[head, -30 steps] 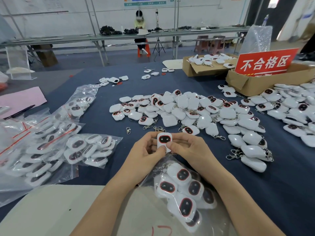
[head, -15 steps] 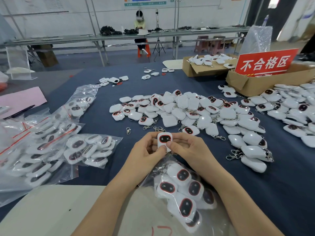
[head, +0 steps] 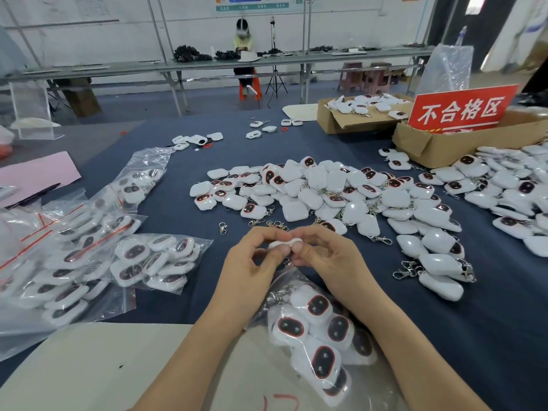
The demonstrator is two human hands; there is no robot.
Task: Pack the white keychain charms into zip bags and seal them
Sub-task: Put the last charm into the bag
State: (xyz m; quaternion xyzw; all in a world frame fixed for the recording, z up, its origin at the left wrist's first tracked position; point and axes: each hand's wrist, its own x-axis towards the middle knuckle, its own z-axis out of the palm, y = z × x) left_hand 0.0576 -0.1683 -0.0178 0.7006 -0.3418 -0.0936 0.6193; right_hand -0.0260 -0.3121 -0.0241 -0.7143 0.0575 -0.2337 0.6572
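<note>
Both hands meet over the dark blue table. My left hand [head: 255, 259] and my right hand [head: 323, 253] pinch one white keychain charm [head: 284, 242] between fingertips and thumbs; it lies edge-on, so only its white rim shows. Directly below them lies a clear zip bag [head: 320, 330] holding several charms with dark, red-ringed faces, its mouth toward my hands. A big heap of loose white charms [head: 326, 194] covers the table beyond my hands.
Several filled zip bags [head: 89, 256] lie at the left. More charms [head: 516, 185] spread at the right, by cardboard boxes [head: 439, 146] and a red sign [head: 462, 109]. A beige board [head: 98, 366] lies at the near edge. A person sits at a far bench.
The charm stood upright with its dark face toward me; my fingers have turned it flat, so only its white edge shows now. Both hands stay in place.
</note>
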